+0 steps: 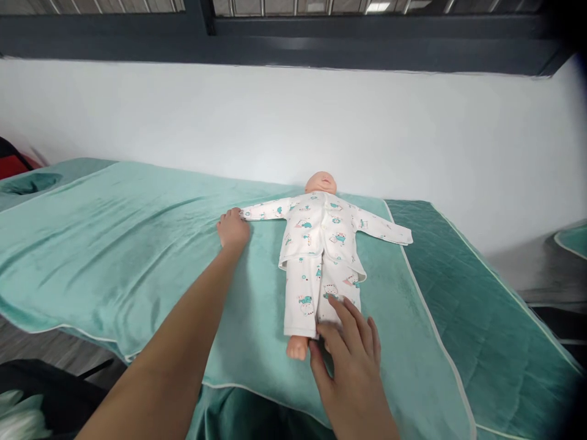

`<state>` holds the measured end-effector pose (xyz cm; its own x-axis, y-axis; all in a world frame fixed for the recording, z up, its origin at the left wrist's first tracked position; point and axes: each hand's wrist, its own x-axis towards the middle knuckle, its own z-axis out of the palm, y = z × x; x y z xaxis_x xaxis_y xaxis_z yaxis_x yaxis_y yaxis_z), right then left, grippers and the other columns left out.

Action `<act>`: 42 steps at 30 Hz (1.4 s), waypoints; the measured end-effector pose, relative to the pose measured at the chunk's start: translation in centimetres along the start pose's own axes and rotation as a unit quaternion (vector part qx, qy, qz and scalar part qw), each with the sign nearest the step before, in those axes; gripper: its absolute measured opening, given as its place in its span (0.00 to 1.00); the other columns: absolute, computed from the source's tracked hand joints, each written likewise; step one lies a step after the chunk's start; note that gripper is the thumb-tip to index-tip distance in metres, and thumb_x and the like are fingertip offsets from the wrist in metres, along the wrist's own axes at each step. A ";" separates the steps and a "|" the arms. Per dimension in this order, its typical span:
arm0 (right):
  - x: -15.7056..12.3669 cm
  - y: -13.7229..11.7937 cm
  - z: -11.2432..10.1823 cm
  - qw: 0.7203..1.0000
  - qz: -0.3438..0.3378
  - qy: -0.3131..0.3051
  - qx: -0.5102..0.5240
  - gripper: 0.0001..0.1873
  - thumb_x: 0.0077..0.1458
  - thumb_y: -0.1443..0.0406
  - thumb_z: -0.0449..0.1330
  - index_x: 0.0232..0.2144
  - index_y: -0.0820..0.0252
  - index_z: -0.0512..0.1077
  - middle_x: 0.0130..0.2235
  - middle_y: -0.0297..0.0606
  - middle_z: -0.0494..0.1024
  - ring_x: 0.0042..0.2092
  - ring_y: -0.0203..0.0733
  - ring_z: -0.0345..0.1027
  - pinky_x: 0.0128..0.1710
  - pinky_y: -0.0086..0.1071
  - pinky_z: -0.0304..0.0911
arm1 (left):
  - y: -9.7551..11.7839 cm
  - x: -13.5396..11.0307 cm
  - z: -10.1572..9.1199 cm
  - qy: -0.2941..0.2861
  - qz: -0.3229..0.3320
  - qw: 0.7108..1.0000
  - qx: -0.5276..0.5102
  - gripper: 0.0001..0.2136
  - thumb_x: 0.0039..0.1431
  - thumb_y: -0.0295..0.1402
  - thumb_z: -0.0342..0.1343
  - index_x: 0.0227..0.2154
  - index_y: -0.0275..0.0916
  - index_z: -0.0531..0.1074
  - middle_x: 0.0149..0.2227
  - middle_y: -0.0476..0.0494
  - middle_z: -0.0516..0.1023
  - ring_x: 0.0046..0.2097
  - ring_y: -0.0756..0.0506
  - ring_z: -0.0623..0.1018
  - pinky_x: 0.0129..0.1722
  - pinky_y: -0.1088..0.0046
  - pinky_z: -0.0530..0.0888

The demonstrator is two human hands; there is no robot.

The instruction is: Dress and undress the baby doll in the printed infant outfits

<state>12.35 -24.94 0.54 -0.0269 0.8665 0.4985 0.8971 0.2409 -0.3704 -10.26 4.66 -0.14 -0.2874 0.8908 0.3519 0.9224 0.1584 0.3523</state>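
A baby doll point(321, 182) lies on its back on a teal towel point(137, 256), arms spread, dressed in a white printed pyjama top point(321, 232) and trousers point(305, 299). My left hand point(233, 228) is curled at the cuff of the doll's left-side sleeve, fingertips pinching or pressing the cuff. My right hand point(351, 348) rests on the lower end of the right trouser leg, fingers stretched out flat over it. One bare doll foot point(297, 346) sticks out beside my right thumb.
The towel covers a teal quilted table point(481, 305) set against a white wall point(293, 122). A dark window frame point(293, 36) runs above. A red object point(13, 165) sits at far left, and the floor shows at lower left.
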 end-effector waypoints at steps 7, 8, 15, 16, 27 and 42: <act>0.0 0.1 0.7 0.999 0.012 0.011 -0.031 0.03 0.59 0.64 0.56 0.35 0.53 0.70 0.64 0.40 0.63 0.66 0.63 0.50 0.59 0.67 0.48 | -0.1 0.0 0.1 0.000 0.002 1.000 -0.009 0.18 0.59 0.24 0.45 0.50 0.41 0.69 0.52 0.36 0.75 0.54 0.35 0.70 0.49 0.59 0.66; 0.0 0.0 0.6 1.000 0.012 0.016 -0.024 0.03 0.59 0.64 0.56 0.33 0.53 0.69 0.64 0.40 0.63 0.66 0.63 0.50 0.59 0.67 0.48 | -0.1 0.0 0.1 0.000 0.002 1.000 -0.011 0.18 0.59 0.24 0.46 0.50 0.41 0.69 0.51 0.36 0.75 0.54 0.35 0.70 0.49 0.59 0.65; -0.6 -0.3 -0.3 0.997 0.019 0.052 0.055 0.02 0.60 0.65 0.56 0.35 0.54 0.70 0.64 0.42 0.62 0.66 0.62 0.50 0.58 0.63 0.54 | -0.3 0.1 0.3 0.002 0.004 1.000 -0.014 0.18 0.59 0.24 0.45 0.50 0.41 0.69 0.52 0.36 0.75 0.54 0.35 0.70 0.49 0.58 0.65; -0.9 -0.1 -0.4 0.996 0.020 0.047 0.070 0.03 0.60 0.65 0.57 0.37 0.53 0.70 0.64 0.42 0.62 0.66 0.61 0.51 0.58 0.62 0.55 | -0.2 0.1 0.3 0.001 0.004 1.000 -0.014 0.18 0.59 0.23 0.45 0.50 0.41 0.70 0.52 0.36 0.75 0.54 0.35 0.70 0.49 0.59 0.65; -3.3 5.4 0.5 0.981 0.150 0.026 0.119 0.16 0.62 0.62 0.56 0.51 0.55 0.66 0.53 0.45 0.69 0.54 0.49 0.65 0.51 0.44 0.65 | -0.2 0.2 0.2 0.000 0.006 1.000 -0.002 0.17 0.60 0.25 0.45 0.50 0.40 0.70 0.50 0.36 0.76 0.53 0.35 0.70 0.48 0.59 0.65; -2.2 5.1 -2.8 0.981 0.095 0.032 0.165 0.03 0.61 0.66 0.57 0.39 0.54 0.67 0.36 0.34 0.71 0.36 0.37 0.67 0.35 0.28 0.65 | -0.2 0.2 0.2 0.007 0.009 1.000 0.000 0.16 0.60 0.25 0.46 0.49 0.39 0.70 0.50 0.36 0.75 0.53 0.35 0.71 0.48 0.60 0.65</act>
<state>18.20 -26.83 -0.25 0.1639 0.8823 0.4412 0.6916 0.2161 -0.6892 -10.41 4.87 -0.28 -0.2747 0.8873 0.3705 0.9275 0.1429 0.3454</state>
